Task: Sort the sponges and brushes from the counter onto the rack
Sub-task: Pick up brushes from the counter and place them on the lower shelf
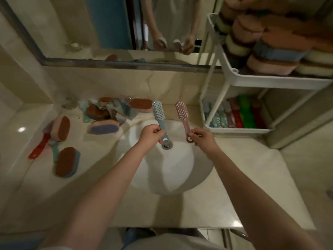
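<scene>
Over the white sink [180,177], my left hand [151,135] grips the handle of a light blue brush [158,110], bristle head pointing away from me. My right hand [200,137] pinches the handle end of a pink brush [182,110], held the same way. The white rack [234,76] stands at the right. Its upper shelf holds stacked sponges [266,40]; its lower shelf holds a row of brushes [234,116]. On the counter to the left lie several sponges [65,161], a red brush [38,147] and a heap of sponges and brushes [108,112].
A mirror [108,24] runs along the back wall above the beige counter [243,168]. The sink drain [166,145] sits just below the blue brush handle. A small clear object [69,103] stands at the back left of the counter.
</scene>
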Tool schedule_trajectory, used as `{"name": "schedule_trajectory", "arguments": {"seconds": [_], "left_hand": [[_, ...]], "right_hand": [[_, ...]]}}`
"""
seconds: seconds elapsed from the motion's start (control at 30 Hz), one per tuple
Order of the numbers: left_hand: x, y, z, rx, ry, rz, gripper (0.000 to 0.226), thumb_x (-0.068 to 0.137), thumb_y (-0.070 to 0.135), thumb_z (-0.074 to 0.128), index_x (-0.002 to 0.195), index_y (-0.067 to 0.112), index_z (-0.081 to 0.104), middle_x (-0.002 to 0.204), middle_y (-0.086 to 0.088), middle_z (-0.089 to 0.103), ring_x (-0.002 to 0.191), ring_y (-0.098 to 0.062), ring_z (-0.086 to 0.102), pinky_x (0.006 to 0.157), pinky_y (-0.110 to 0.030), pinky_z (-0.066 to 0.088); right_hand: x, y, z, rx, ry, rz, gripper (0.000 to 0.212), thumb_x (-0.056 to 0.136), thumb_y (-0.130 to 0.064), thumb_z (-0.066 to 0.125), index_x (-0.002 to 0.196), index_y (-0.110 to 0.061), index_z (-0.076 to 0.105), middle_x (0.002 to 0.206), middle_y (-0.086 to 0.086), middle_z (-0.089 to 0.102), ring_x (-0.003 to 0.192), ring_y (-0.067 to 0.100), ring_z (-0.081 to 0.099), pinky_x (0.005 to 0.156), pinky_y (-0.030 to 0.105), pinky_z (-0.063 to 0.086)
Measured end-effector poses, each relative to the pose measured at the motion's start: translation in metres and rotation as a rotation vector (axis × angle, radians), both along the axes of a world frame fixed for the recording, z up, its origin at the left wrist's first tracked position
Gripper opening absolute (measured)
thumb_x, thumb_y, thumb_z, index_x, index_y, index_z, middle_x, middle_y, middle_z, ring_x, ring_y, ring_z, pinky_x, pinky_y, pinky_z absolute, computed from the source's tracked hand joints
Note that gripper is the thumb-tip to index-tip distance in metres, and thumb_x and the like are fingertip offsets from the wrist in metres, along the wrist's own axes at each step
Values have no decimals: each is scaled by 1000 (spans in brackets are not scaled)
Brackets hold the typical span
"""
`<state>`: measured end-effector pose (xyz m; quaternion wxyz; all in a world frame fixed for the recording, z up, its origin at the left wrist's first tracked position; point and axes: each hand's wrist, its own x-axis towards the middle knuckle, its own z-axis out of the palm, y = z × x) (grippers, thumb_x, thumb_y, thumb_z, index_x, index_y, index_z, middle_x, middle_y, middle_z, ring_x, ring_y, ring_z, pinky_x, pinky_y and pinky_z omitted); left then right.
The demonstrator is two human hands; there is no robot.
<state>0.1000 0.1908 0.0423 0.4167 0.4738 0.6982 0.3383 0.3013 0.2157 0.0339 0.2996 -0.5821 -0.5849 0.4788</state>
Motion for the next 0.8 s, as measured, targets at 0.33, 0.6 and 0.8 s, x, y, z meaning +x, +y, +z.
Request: {"name": "schedule_trajectory", "arguments": {"seconds": [0.33,0.6,0.8], "left_hand": [[101,28,-11,-65,11,-142,22,90,12,57,68,11,55,55,-4,58,41,-2,55,58,-25,44],[115,58,4,-76,-5,-106,22,90,11,57,68,13,57,60,-5,57,53,-15,56,64,-29,48],[106,72,10,-83,54,-80,26,90,12,57,65,16,52,60,-4,56,54,-13,55,69,-30,47]], "right_hand": [[110,-10,-26,-122,31,-273,16,92,-2,53,86,2,68,67,7,61,50,12,45,48,18,35],[114,62,-17,-118,-102,-355,18,94,-9,55,105,-6,69,89,6,62,66,15,54,57,21,42],[104,117,-12,-104,-316,-288,25,94,-22,58,110,-5,64,107,6,63,92,22,60,84,32,50]]}}
